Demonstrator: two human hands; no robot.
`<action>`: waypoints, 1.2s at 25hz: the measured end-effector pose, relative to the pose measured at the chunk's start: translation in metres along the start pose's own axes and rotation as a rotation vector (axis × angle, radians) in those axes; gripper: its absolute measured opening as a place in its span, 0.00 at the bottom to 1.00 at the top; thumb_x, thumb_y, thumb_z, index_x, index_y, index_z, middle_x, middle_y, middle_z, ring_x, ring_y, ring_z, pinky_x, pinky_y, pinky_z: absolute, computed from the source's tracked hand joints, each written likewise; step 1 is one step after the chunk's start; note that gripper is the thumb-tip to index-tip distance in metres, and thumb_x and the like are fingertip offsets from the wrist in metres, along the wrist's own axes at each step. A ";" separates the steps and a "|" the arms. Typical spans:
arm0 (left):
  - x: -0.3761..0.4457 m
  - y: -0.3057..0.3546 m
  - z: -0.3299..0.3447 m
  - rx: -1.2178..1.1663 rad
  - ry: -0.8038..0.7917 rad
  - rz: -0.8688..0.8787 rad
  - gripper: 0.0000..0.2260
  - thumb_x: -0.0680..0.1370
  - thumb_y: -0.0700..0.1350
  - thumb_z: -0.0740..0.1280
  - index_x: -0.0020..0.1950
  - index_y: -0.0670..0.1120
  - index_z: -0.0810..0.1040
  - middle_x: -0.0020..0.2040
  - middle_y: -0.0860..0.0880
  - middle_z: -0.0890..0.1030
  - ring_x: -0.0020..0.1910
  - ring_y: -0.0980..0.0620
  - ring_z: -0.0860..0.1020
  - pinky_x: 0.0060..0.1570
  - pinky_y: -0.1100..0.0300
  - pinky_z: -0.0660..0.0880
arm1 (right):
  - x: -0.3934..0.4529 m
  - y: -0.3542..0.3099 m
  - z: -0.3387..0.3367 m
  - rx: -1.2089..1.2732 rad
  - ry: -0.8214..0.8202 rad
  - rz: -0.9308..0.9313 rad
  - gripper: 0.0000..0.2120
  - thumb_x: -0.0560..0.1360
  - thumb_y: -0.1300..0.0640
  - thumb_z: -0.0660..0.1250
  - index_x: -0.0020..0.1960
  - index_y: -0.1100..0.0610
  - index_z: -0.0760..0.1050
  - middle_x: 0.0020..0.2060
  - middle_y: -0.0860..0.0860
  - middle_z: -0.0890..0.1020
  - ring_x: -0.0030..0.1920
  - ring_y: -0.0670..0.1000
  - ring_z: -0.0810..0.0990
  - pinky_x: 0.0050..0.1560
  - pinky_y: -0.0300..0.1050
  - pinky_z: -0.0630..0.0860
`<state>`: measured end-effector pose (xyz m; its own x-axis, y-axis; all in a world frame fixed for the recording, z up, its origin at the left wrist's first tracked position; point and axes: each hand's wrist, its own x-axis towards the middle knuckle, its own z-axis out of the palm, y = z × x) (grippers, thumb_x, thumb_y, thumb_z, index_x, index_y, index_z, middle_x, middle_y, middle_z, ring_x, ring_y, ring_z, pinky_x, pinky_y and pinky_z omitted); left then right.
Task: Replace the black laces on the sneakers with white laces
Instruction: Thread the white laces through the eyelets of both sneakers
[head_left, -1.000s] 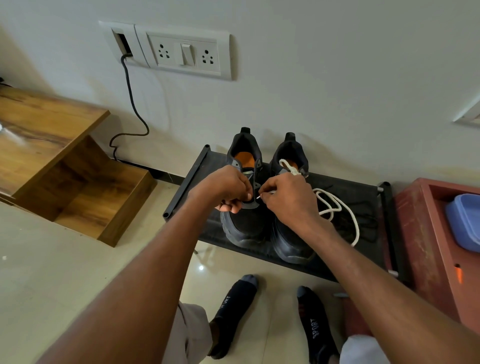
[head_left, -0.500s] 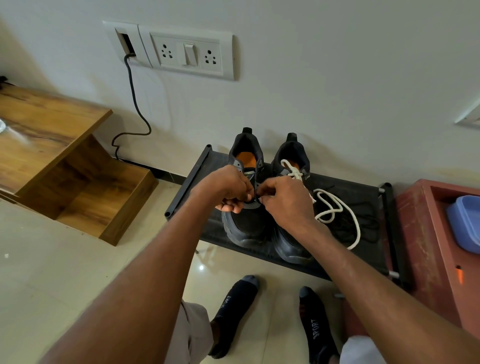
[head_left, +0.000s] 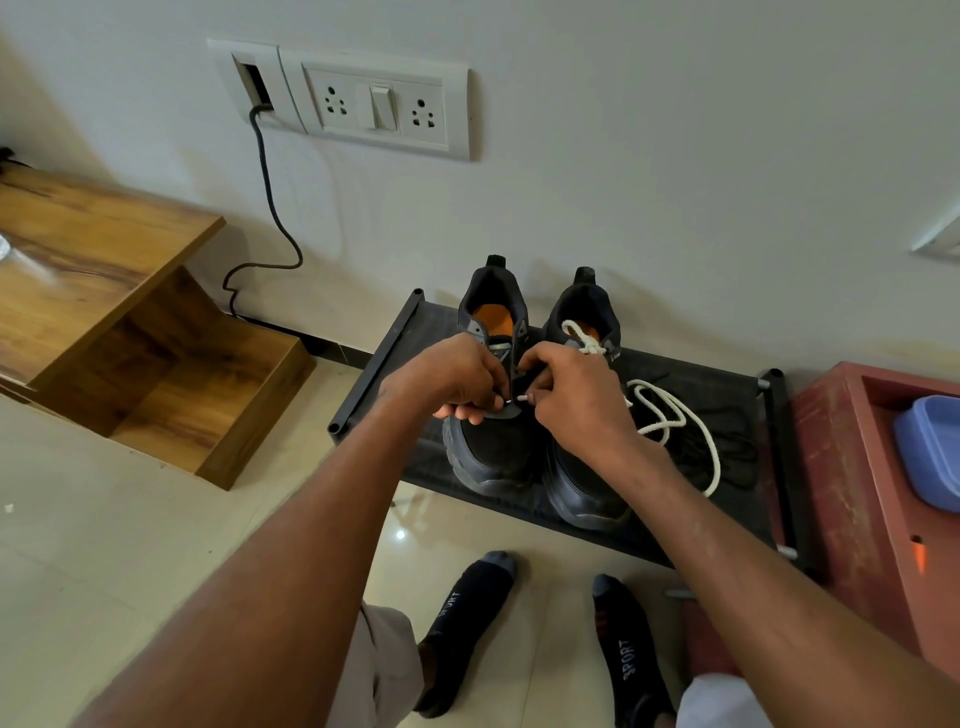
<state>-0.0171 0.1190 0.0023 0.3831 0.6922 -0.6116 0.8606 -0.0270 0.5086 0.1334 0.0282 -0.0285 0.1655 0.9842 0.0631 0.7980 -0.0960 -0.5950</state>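
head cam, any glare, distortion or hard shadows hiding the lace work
Head view: wide-angle bend curves the wall socket plate and stretches the forearms; a small glare spot sits on the floor tile; shadows are soft. The left hand and right hand hide most of the left sneaker; the white lace tip stays sharp.

white wall (head_left: 675, 130), glossy tile floor (head_left: 104, 571)

Both hands (head_left: 457, 376) at left sneaker (head_left: 493, 415)
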 end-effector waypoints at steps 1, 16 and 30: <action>0.000 0.000 0.000 -0.002 -0.003 0.001 0.06 0.81 0.41 0.71 0.55 0.51 0.84 0.34 0.46 0.82 0.26 0.55 0.73 0.25 0.64 0.67 | -0.001 0.000 0.003 0.015 0.038 -0.001 0.16 0.76 0.67 0.73 0.59 0.51 0.82 0.38 0.45 0.83 0.42 0.45 0.82 0.49 0.47 0.83; 0.004 -0.003 0.005 0.033 0.039 0.057 0.04 0.80 0.42 0.73 0.54 0.50 0.84 0.33 0.45 0.83 0.25 0.54 0.73 0.24 0.63 0.68 | 0.001 -0.010 -0.002 -0.082 -0.197 -0.083 0.39 0.75 0.71 0.65 0.80 0.47 0.61 0.54 0.55 0.79 0.53 0.56 0.79 0.53 0.55 0.80; 0.004 0.005 0.009 0.091 0.129 0.059 0.04 0.81 0.42 0.70 0.47 0.45 0.83 0.29 0.48 0.81 0.21 0.56 0.73 0.24 0.63 0.69 | 0.004 -0.007 0.001 -0.099 -0.100 -0.080 0.16 0.79 0.67 0.63 0.63 0.54 0.76 0.41 0.50 0.79 0.42 0.53 0.79 0.40 0.48 0.74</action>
<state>-0.0086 0.1154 -0.0030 0.3927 0.7741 -0.4965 0.8669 -0.1313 0.4808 0.1280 0.0333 -0.0245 0.0446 0.9987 0.0241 0.8601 -0.0261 -0.5094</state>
